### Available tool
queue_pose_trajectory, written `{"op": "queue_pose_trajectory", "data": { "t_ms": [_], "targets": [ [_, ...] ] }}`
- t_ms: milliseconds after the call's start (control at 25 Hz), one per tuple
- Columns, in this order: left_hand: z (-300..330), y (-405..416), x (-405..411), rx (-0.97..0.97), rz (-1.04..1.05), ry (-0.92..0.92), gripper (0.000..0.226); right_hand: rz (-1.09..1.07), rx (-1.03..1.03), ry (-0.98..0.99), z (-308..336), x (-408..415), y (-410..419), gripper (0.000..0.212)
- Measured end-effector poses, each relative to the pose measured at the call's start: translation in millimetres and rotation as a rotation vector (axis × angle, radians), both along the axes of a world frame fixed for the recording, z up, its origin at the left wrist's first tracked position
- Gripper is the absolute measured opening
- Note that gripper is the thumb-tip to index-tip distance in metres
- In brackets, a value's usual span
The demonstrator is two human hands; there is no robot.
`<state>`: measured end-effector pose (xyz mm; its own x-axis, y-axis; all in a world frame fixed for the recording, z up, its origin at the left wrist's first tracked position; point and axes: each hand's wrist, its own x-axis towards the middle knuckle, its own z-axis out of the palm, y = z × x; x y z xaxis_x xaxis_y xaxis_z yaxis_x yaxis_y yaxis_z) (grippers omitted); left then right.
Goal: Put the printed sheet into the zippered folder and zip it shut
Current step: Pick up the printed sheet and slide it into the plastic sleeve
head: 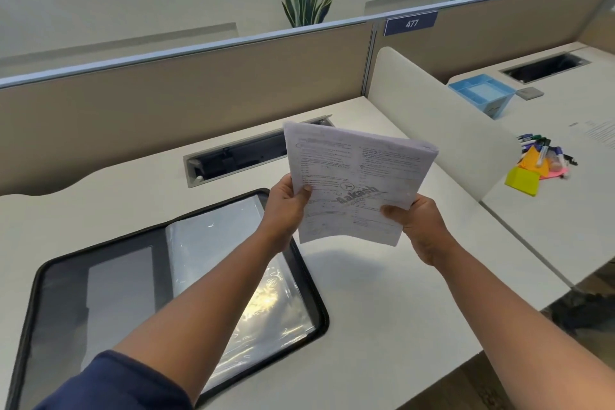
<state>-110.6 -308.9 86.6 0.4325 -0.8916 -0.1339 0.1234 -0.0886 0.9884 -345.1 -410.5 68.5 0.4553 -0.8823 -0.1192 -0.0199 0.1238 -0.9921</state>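
Observation:
I hold the printed sheet [356, 176] up in the air over the white desk, its text facing me. My left hand [286, 210] pinches its left edge, thumb on the front. My right hand [419, 226] grips its lower right corner. The sheet looks like a thin stack or a folded page. The black zippered folder [66, 303] lies open flat on the desk at lower left, with shiny clear plastic sleeves on its right half. My left forearm crosses over the folder and hides part of it.
A cable slot [233, 160] is cut into the desk [382, 309] behind the folder. A white divider [449, 130] stands to the right. Beyond it, on the neighbouring desk, are a blue tray [482, 93], markers [542, 150] and yellow sticky notes [522, 180].

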Motion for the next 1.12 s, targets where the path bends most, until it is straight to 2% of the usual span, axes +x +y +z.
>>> {"op": "queue_pose_trajectory", "data": {
  "t_ms": [320, 560, 760, 920, 1120],
  "targets": [
    [-34.8, -4.1, -14.2, 0.141, -0.025, 0.125, 0.036, -0.106, 0.069, 0.039, -27.4, -2.8, 19.3, 0.039],
    [-41.7, -6.1, -15.6, 0.135, -0.08, 0.124, 0.035, -0.123, 0.073, -0.013, -28.2, -3.9, 22.8, 0.039],
    [-45.4, -1.7, -14.4, 0.11, -0.101, 0.123, 0.025, -0.143, 0.074, 0.006, -24.9, -1.0, 22.9, 0.035],
    [-36.0, 6.0, 7.3, 0.107, -0.063, 0.073, 0.024, -0.084, 0.059, -0.006, -10.4, 19.5, 19.4, 0.032],
    [-15.8, 39.2, 66.4, 0.151, 0.035, -0.021, 0.021, 0.093, 0.047, -0.034, 4.1, 76.4, 22.1, 0.023]
  ]
}}
